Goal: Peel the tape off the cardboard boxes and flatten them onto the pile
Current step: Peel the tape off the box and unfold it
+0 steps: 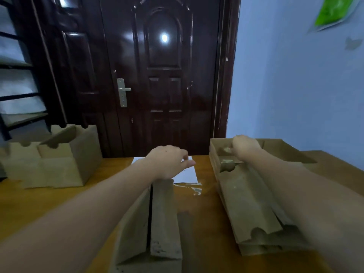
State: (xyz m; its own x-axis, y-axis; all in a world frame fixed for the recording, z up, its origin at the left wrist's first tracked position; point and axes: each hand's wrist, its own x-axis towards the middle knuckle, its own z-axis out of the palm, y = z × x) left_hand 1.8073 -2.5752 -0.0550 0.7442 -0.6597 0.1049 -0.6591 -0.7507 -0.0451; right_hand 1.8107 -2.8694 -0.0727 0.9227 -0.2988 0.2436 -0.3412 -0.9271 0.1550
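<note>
My left hand (pixel 168 161) sits on the far end of the box (pixel 155 219) in front of me, palm down, fingers (pixel 187 163) loosely curled over the top edge with the tips pointing right. Whether they truly grip the cardboard or only rest on it, I cannot tell; the blur hides the contact.

My right hand (pixel 245 147) is out over the pile of flattened boxes (pixel 254 201) on the right side of the worktop (pixel 49 201). The fingers are curled in and down at the pile's far end, close to a small pale scrap (pixel 227 149) that may be tape. I cannot tell if I am pinching it or just touching the cardboard there.

The box under my left hand stands long and narrow, running away from me, its two top flaps meeting along a dark centre seam, with scuffed patches near my end. The pile is plain brown sheets, stacked a little unevenly, with scalloped cut-outs along the near edge.

Just past the box lies a white sheet (pixel 187 174), and beside it a crumpled strip of clear tape (pixel 194 189) on the wood. On the left of the worktop stand more open boxes (pixel 59 156), flaps up. Behind everything, a dark glossy door (pixel 163 75).
</note>
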